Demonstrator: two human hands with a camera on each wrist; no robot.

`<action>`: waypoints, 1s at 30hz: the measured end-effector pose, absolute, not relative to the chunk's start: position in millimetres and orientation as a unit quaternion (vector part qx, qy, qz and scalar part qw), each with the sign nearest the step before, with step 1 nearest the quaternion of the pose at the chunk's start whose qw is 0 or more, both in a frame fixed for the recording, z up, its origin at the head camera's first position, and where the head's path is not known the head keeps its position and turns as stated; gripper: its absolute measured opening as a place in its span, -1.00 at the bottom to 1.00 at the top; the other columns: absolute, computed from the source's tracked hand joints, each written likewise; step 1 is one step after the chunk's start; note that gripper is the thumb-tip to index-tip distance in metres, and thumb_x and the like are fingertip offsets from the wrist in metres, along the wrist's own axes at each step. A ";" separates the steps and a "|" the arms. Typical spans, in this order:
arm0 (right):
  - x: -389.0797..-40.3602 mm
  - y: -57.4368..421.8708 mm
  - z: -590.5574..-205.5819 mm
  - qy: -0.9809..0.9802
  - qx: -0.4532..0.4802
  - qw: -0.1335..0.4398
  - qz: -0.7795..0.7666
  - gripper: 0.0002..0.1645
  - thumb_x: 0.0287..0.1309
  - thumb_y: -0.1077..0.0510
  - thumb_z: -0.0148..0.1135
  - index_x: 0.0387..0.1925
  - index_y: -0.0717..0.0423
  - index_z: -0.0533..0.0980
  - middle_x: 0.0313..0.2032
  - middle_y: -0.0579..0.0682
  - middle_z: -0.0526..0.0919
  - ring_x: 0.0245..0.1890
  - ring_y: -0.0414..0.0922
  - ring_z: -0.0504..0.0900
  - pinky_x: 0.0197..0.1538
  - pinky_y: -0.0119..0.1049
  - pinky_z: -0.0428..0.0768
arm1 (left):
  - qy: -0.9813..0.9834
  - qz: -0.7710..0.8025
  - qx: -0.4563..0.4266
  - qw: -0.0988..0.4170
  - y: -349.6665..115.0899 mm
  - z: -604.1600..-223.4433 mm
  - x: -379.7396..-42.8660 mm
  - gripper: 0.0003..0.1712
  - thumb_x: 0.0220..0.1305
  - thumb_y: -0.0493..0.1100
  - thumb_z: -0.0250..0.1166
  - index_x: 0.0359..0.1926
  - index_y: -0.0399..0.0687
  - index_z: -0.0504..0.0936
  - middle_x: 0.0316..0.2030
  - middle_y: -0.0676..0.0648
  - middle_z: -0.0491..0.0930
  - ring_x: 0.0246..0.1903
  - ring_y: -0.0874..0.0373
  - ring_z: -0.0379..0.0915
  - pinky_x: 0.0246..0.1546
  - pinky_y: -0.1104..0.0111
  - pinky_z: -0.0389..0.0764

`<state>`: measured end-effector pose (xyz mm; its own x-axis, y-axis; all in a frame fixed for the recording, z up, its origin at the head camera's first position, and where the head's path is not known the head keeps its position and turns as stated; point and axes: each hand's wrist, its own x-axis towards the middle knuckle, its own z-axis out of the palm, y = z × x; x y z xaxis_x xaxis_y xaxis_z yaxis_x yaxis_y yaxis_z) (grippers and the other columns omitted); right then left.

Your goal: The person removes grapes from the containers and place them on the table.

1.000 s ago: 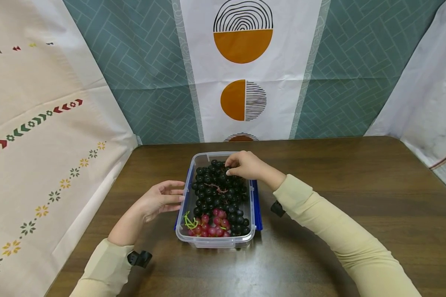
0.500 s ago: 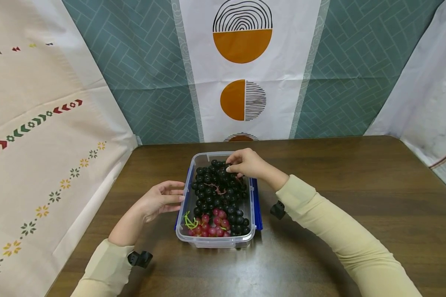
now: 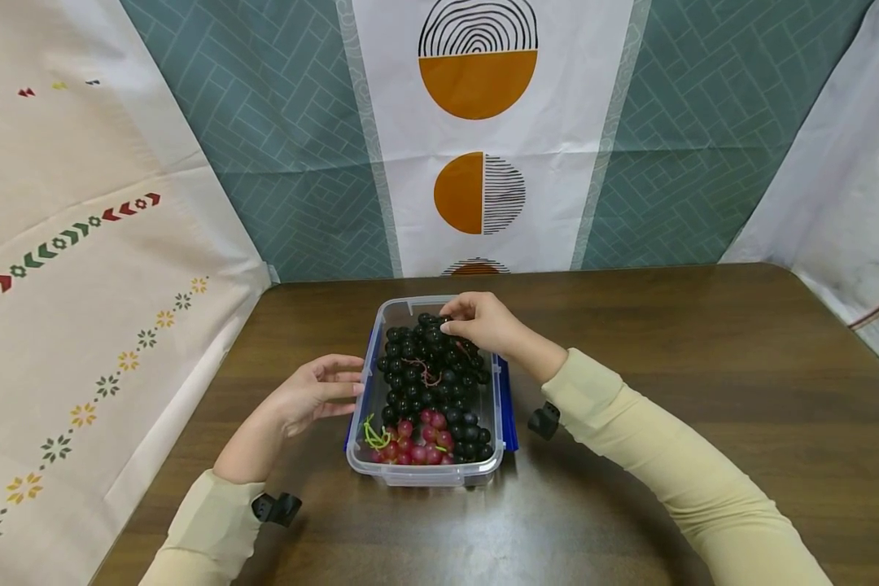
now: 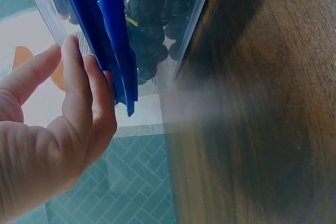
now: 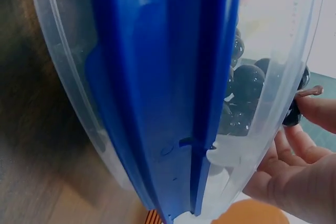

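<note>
- The head view shows the whole plastic box (image 3: 439,475) on the table (image 3: 666,342), between the two hands; dark grapes (image 3: 410,382) fill most of it, and red grapes (image 3: 419,449) with a green stem (image 3: 374,434) lie at the near end.
- The left hand (image 3: 315,397) is at the left wall, its fingers spread and almost straight, and it grips nothing.
- Only the left wrist view shows clearly that these fingers touch a blue latch (image 4: 102,24).
- The right hand (image 3: 489,325) is over the far right part of the box, thumb and fingers nearly closed, pinching dark grapes.
- The right wrist view adds a brown stem (image 5: 311,92) beside this thumb, which the head view hides.
</note>
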<state>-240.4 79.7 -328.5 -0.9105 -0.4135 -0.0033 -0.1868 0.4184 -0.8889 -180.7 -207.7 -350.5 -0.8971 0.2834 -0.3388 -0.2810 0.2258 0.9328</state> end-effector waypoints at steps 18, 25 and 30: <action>-236.0 80.8 -324.7 0.814 -0.179 0.115 -0.540 -0.67 0.34 0.24 0.05 0.09 0.27 0.40 -0.36 0.02 0.44 -0.44 -0.15 0.35 -0.34 -0.36 0.40 | 0.735 0.635 0.007 0.236 -208.5 -352.8 -181.4 -0.42 0.28 -0.29 0.22 0.25 -0.35 0.24 -0.18 -0.02 0.52 -0.18 0.21 0.52 -0.09 0.28 0.61; -237.0 81.5 -325.9 0.794 -0.155 0.119 -0.576 -0.66 0.35 0.23 0.04 0.11 0.25 0.38 -0.30 0.02 0.41 -0.33 -0.07 0.41 -0.28 -0.35 0.50 | 0.734 0.636 0.010 0.239 -209.6 -354.1 -181.5 -0.44 0.28 -0.28 0.21 0.25 -0.34 0.25 -0.19 -0.01 0.52 -0.18 0.21 0.52 -0.10 0.30 0.62; -239.0 81.6 -329.5 0.782 -0.151 0.115 -0.593 -0.66 0.35 0.23 0.03 0.11 0.26 0.38 -0.27 0.01 0.43 -0.28 -0.16 0.47 -0.13 -0.25 0.62 | 0.734 0.635 0.014 0.240 -210.9 -355.0 -181.7 -0.46 0.29 -0.29 0.19 0.24 -0.34 0.27 -0.19 -0.01 0.50 -0.19 0.23 0.52 -0.12 0.32 0.62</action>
<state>-239.0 81.6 -329.5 -0.9278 -0.3730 -0.0010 -0.0997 0.2504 -0.9630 -181.7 -210.9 -355.0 -0.8845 0.3250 -0.3348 -0.2849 0.1919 0.9391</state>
